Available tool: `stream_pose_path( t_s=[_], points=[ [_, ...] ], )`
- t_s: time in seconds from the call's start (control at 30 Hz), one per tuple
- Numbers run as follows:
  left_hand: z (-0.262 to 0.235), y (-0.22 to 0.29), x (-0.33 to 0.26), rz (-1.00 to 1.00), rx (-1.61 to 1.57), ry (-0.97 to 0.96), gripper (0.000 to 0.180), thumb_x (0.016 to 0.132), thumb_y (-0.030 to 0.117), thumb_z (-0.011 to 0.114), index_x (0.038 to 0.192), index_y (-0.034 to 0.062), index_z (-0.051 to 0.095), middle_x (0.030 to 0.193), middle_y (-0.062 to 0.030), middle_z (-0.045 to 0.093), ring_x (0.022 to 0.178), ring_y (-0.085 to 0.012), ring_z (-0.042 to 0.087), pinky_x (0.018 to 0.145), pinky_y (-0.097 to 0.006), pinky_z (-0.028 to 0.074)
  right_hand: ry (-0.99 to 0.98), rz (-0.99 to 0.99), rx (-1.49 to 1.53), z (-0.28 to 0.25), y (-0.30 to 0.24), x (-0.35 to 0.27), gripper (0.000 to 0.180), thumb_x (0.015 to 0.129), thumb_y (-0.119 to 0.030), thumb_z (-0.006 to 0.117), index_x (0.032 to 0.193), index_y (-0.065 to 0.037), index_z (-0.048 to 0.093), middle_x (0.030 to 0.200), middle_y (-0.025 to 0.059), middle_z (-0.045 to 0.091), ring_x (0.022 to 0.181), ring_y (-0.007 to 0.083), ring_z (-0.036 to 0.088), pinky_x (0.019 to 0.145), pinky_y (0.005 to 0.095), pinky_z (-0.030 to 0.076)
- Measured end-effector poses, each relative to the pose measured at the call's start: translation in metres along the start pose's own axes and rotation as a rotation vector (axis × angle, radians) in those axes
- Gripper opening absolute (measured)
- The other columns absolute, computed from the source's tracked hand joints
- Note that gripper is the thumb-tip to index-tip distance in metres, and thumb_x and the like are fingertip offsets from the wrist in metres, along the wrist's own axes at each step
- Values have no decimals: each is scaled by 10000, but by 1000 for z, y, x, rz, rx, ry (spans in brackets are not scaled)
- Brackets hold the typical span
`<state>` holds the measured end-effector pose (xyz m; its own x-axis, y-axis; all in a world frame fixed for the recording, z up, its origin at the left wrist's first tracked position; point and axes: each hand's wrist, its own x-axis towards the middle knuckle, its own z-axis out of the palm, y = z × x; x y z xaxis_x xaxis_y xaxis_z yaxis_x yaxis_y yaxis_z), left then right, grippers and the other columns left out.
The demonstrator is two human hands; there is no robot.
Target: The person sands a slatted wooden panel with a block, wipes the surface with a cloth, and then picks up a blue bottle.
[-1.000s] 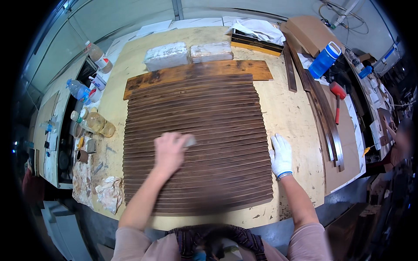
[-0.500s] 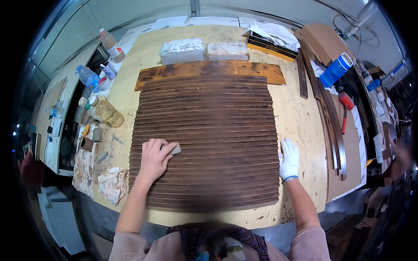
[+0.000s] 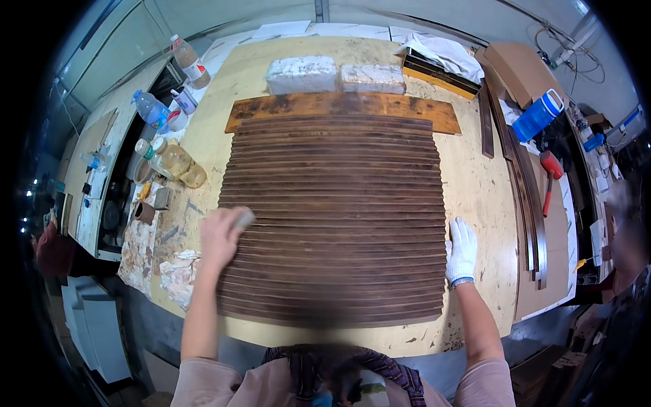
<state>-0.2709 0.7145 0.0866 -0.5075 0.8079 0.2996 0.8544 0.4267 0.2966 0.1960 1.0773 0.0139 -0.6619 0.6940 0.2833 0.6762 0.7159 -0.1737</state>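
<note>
A dark brown ribbed wooden panel [image 3: 339,224] lies flat on the table, its grooves running left to right. My bare left hand [image 3: 220,236] is at the panel's left edge, slightly blurred by motion. Between its thumb and fingers it grips a small grey sanding block [image 3: 245,218], which is over the ribs near that edge. My right hand [image 3: 462,251], in a white knit glove, rests with fingers stretched out along the panel's right edge. A stained orange-brown board [image 3: 346,106] lies against the far end of the panel.
Bottles [image 3: 180,163], a second grey block [image 3: 163,198] and a crumpled rag [image 3: 179,277] lie at the left. Two white wrapped blocks [image 3: 302,74] stand beyond the board. At the right are dark wooden strips [image 3: 525,197], a red mallet [image 3: 550,166] and a blue jug [image 3: 537,117].
My left hand has moved left along the ribs with the sanding block, from inside the panel to its left edge. My right hand stays by the right edge. The whole view has shifted slightly.
</note>
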Motion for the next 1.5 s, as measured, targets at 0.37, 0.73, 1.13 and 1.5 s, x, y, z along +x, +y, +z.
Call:
stream_pose_path(
  t_s=[0.37,0.73,1.13,1.5],
  points=[
    [18,87,20,243,-70,-129,494,768,32,769,1242,146,697,1084,-94,608,1048,-320,555,931,-458,447,-24,64,24,-9,-5,2,551,887,-102,637,1426,-39,545,1487,217,525,1366,405,475,1175,498,352],
    [151,314,92,642,-347,-112,421,767,27,752,1176,123,712,1020,-79,585,990,-286,539,855,-403,435,4,72,51,-12,-10,6,546,830,-154,663,1353,-15,585,1445,206,558,1323,382,509,1126,490,386],
    [135,322,127,872,-333,-424,404,781,32,763,1164,157,731,1041,-44,610,1038,-270,545,881,-394,424,115,76,106,-18,-12,11,449,786,-111,645,1227,-28,631,1307,194,622,1222,373,567,1053,473,440],
    [160,345,136,765,-364,-208,431,757,47,799,1166,170,742,1025,-37,618,1022,-258,552,888,-388,434,133,71,135,-14,-8,9,467,785,-98,639,1243,-11,615,1282,213,628,1168,403,583,1021,484,453]
  ],
)
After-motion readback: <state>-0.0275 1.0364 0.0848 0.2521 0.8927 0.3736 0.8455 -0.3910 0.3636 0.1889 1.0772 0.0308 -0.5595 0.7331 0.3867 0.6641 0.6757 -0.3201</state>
